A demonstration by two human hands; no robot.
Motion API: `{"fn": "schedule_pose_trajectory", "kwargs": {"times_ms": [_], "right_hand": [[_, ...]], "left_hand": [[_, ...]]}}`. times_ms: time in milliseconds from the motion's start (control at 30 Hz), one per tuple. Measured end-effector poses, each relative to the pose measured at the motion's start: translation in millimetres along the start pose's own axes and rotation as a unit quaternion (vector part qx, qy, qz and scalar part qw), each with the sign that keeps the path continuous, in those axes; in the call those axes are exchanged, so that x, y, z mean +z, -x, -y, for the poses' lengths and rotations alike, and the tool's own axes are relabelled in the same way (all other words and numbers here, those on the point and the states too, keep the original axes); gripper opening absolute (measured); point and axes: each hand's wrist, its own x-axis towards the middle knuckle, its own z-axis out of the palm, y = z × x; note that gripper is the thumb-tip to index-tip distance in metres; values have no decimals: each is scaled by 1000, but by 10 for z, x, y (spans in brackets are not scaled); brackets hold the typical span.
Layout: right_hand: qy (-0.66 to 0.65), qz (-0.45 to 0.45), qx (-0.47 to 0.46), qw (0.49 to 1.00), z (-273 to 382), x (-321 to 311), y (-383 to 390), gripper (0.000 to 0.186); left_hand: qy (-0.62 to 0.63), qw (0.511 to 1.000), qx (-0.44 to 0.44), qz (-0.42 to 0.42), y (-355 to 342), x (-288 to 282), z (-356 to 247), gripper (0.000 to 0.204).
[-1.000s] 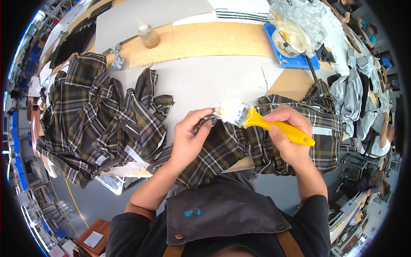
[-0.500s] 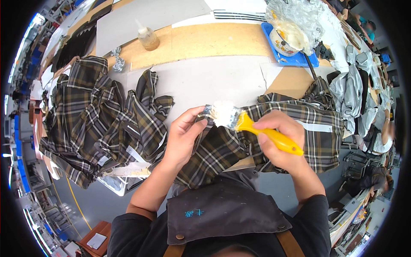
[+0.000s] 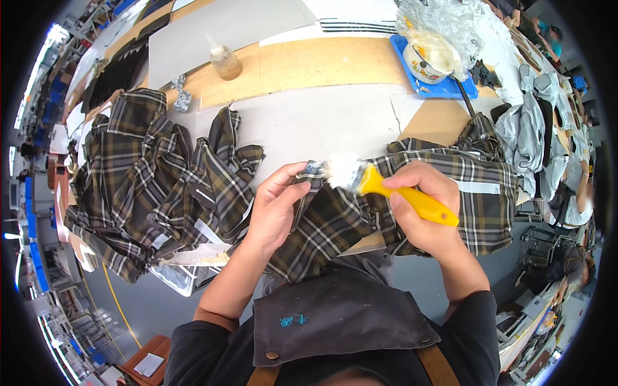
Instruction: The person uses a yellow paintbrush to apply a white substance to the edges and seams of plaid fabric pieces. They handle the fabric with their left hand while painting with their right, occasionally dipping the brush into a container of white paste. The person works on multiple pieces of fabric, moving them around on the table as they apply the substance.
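Item one: my right hand [image 3: 430, 215], fingers fully curled round the yellow plastic handle of a flat brush [image 3: 412, 201] with pale, paste-laden bristles; the bristle end points to my left and meets the cloth.

Item two: my left hand [image 3: 275, 209], half closed, thumb and fingertips pinching a folded edge of the brown-and-cream plaid fabric piece [image 3: 412, 193], just beside the bristles. That piece lies across the near edge of the bench, directly in front of me, partly over my dark apron [image 3: 335, 318].

Item three: a heap of matching plaid fabric pieces [image 3: 148, 180], to my left, well apart from the brush, with white strip labels showing among its lower folds.

Item four: a small clear squeeze bottle with a pointed nozzle and amber liquid [image 3: 224, 59], upright on the bare wooden board [image 3: 309, 61] at the far side.

Item five: a white round bowl smeared with yellowish paste [image 3: 432, 55], standing in a blue rectangular tray [image 3: 450, 90], far right, with crumpled clear plastic film [image 3: 450, 22] just behind it.

Item six: large grey card sheets [image 3: 309, 122], one under my work, one at the far edge.

Item seven: grey garments [image 3: 534, 135] piled at the right end.
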Motion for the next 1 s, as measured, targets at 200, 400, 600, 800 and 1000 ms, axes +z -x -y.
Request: {"fn": "schedule_pose_trajectory", "kwargs": {"times_ms": [200,400,600,800,1000], "right_hand": [[26,23,-95,995,75,29,-12,16],[37,22,-144,989,71,70,20,21],[61,12,-104,993,129,-21,78,20],[-8,-35,-59,998,88,-44,366,24],[-21,-50,-101,993,300,104,711,48]], "left_hand": [[6,1000,-13,5,26,54,-39,32],[16,999,-27,-7,45,73,-61,32],[-19,1000,12,-10,149,116,-76,29],[-43,996,-3,79,472,228,-318,28],[-39,976,65,204,682,695,-842,24]]}}
